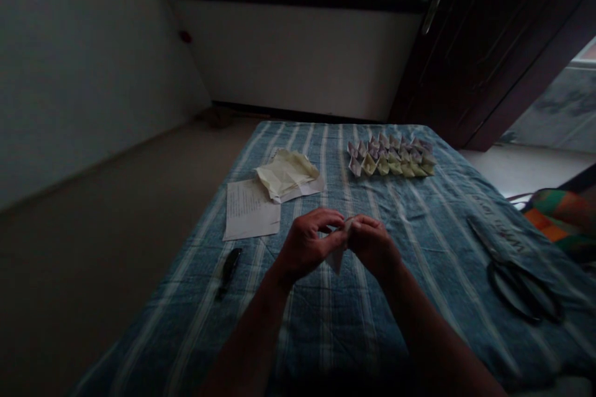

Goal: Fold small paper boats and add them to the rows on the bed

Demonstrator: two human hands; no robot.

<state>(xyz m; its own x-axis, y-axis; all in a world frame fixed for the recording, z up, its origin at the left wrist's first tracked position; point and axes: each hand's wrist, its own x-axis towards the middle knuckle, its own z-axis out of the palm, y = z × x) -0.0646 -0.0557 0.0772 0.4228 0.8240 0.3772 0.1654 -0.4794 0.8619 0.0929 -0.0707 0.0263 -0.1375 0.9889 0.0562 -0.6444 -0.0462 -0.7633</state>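
Between my two hands is a small folded piece of paper [336,260], pale, with a pointed end hanging down below the fingers. My left hand [313,242] pinches it from the left, thumb and fingers closed on it. From the right, my right hand [372,243] grips its upper part with the fingertips. The hands partly cover the paper, so its full shape is hidden. Farther back on the right stand several folded paper pieces [391,155] with pointed tips, in rows, some whitish-purple and some yellowish.
A blue striped cloth [307,322] covers the table. Crumpled yellowish sheets [286,173] lie partly over printed paper [251,211] at the left. A small dark object [229,270] lies nearer me. Large black-handled scissors [516,279] lie at the right. A dark door [484,43] stands behind.
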